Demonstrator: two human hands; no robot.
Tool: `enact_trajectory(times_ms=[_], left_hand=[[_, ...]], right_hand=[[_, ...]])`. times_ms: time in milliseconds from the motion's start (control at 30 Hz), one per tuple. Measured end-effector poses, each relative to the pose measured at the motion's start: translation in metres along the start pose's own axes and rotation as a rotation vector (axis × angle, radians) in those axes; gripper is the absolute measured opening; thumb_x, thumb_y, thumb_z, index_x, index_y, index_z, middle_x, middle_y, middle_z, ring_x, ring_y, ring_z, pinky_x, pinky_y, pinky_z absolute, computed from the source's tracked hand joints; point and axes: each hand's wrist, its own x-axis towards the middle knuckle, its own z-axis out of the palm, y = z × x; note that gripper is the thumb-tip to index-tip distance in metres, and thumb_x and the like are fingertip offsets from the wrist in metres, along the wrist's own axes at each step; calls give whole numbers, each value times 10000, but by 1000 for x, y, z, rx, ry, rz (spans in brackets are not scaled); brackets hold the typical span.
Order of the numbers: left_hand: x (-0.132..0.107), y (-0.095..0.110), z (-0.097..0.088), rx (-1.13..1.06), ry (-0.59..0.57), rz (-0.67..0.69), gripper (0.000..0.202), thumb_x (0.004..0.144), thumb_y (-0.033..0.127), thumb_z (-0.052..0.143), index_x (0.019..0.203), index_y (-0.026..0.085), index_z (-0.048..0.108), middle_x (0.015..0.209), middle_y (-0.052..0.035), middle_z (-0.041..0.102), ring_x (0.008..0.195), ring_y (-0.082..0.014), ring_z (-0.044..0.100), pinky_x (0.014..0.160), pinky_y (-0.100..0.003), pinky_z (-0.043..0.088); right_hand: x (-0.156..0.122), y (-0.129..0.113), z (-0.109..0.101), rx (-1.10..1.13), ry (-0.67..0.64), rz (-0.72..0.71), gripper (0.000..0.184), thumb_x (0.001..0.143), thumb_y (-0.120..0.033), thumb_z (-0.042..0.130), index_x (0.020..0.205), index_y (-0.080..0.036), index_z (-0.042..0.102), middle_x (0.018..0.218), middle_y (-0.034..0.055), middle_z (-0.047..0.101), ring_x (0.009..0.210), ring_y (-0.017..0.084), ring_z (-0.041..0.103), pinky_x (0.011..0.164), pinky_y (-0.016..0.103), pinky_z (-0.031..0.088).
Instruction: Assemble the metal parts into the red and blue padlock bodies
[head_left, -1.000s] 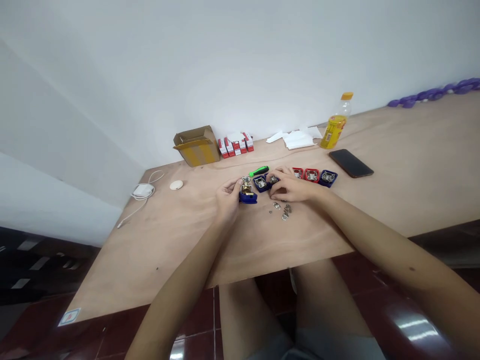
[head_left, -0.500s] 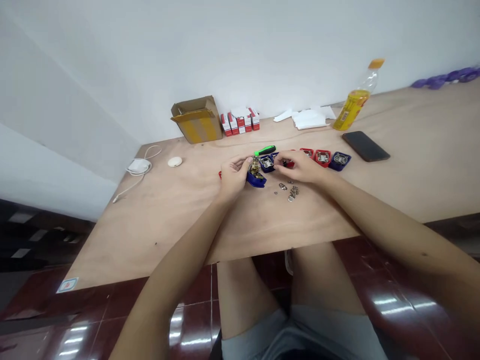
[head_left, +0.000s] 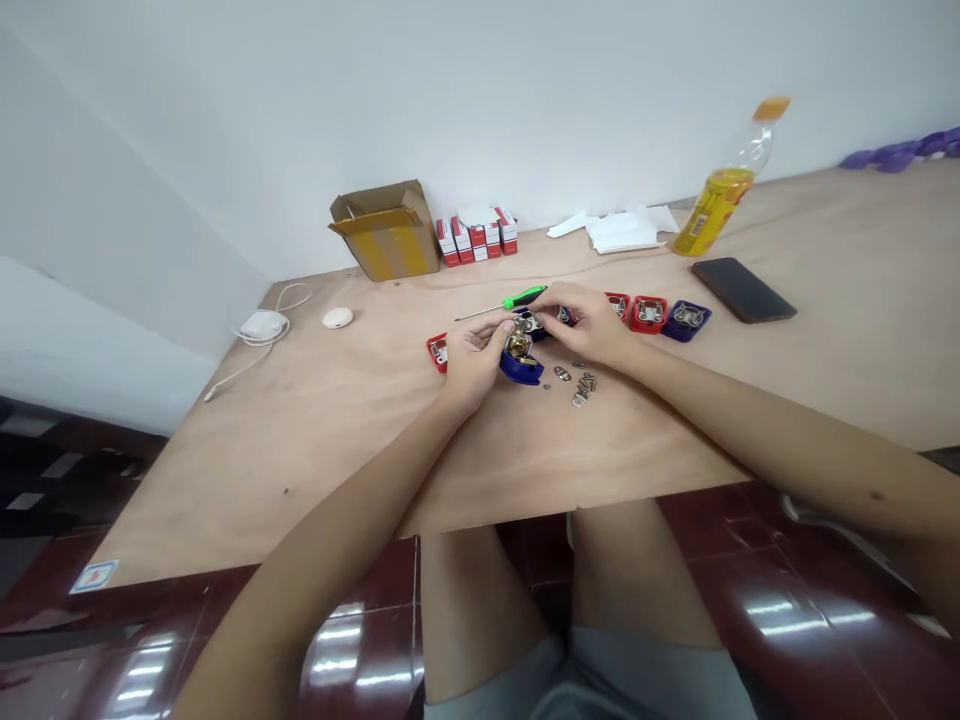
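Note:
My left hand is closed on a blue plastic housing with a brass fitting inside, tilted a little above the table. My right hand is beside it, fingers pinched close to the brass part; anything between those fingertips is too small to make out. Just behind the hands is a screwdriver with a green and black handle. Partly hidden by my left hand is a red housing. Several small metal pieces lie loose on the wood in front of my right hand.
Right of my hands sit another red housing, a blue one, a phone and a drink bottle. An open carton, small red-and-white boxes and white papers line the wall. A white cable lies left.
My right hand has moved left, closer to the blue housing, and its fingers are now at the brass fitting. The view has shifted slightly; more of the screwdriver shaft and left red housing shows.

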Motion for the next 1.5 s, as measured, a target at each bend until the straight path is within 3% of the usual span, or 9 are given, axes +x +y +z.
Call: enact_trajectory(times_ms=[133, 367, 567, 1167, 1500], left_hand=[[-2, -6, 4, 47, -30, 21, 193, 813, 305, 918, 947, 179, 856, 1031, -94, 848, 1007, -239, 792, 1007, -382, 599], [6, -19, -3, 61, -63, 34, 288, 846, 367, 895, 1036, 157, 841, 1067, -114, 842, 1002, -231, 799, 970, -367, 614], [11, -22, -6, 39, -52, -2, 290, 800, 330, 940, 986, 145, 816, 1011, -111, 839, 996, -258, 808, 950, -392, 625], [11, -22, -7, 87, -102, 3, 360, 786, 413, 943, 987, 142, 819, 949, -106, 842, 953, -255, 810, 902, -369, 647], [9, -20, -5, 100, -125, 1, 293, 820, 387, 919, 968, 152, 822, 1026, -125, 836, 1008, -276, 809, 955, -405, 625]], right_hand=[[-1, 4, 0, 16, 83, 31, 155, 1019, -317, 670, 1099, -242, 779, 1099, 92, 797, 1035, 288, 729, 998, 491, 585], [-4, 10, -1, 93, 114, 50, 159, 1014, -357, 704, 1095, -233, 762, 1072, 74, 762, 1005, 267, 707, 960, 464, 592], [-6, -2, -2, 94, 15, 16, 155, 1021, -364, 699, 1080, -234, 761, 1053, 73, 728, 973, 250, 679, 912, 439, 594], [-5, -2, 1, 125, -5, 27, 157, 985, -298, 730, 1093, -233, 824, 1058, 70, 802, 966, 250, 723, 901, 444, 606], [-5, -2, -1, 102, -71, -60, 123, 973, -314, 759, 1073, -288, 826, 1023, 52, 773, 931, 251, 684, 875, 447, 581]])
